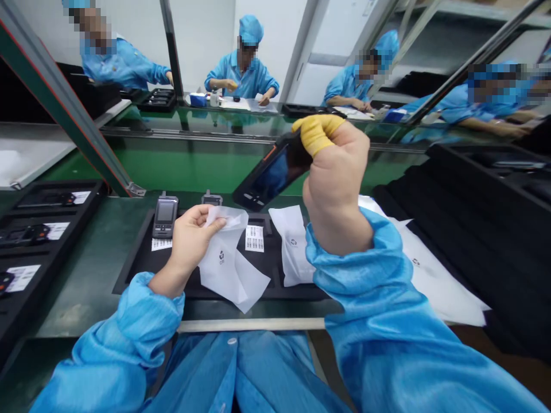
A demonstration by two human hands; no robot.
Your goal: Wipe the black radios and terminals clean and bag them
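Observation:
My right hand, with yellow finger cots on some fingers, grips a black handheld phone-like device by its upper end. The device is tilted, its lower end pointing down to the left, above the bag's opening and apart from it. Pinched at its top edge by my left hand is a white translucent plastic bag with a recycling mark. Under the bag lies a black foam tray. On that tray stand a small device with a screen, a second one partly hidden, and a printed label sheet.
Another white bag lies on the tray's right part, and a stack of white bags is further right. Black foam trays are piled at the right. A tray of devices is at the left. Several co-workers sit across the green conveyor belt.

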